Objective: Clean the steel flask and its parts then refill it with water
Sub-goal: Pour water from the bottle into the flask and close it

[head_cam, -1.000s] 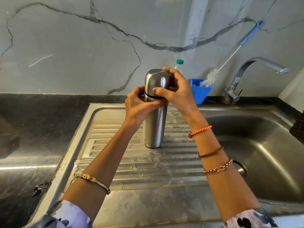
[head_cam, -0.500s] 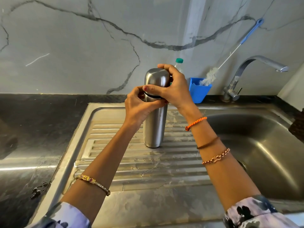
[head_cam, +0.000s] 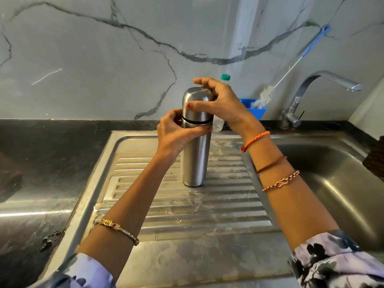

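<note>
While the steel flask [head_cam: 194, 154] is standing upright on the ribbed draining board [head_cam: 224, 204] of the sink unit, both hands are working at its upper end. The left hand [head_cam: 176, 135] is wrapping round the flask body just below the black seam ring, thumb on the near face and fingers curling behind, so this grip is closing on the flask itself. The right hand [head_cam: 222, 102] is sitting above it, its grip pinching the domed steel cap [head_cam: 197, 104]: thumb pressing the front of the cap, index finger arching over the top, remaining fingers curling round the far side. The cap is sitting on the flask, the black ring showing between cap and body. The two hands are lying one above the other, just apart. Behind the flask, partly hidden by the right hand, a clear bottle with a green top [head_cam: 225, 77] is standing on the dark bench [head_cam: 52, 146]. Further right, a blue tub [head_cam: 256, 110] is holding a long bottle brush [head_cam: 264, 96] leaning against the marble wall. The tap [head_cam: 324, 84] is reaching over the sink basin [head_cam: 332, 173]. Water droplets are lying on the draining board in front of the flask.
</note>
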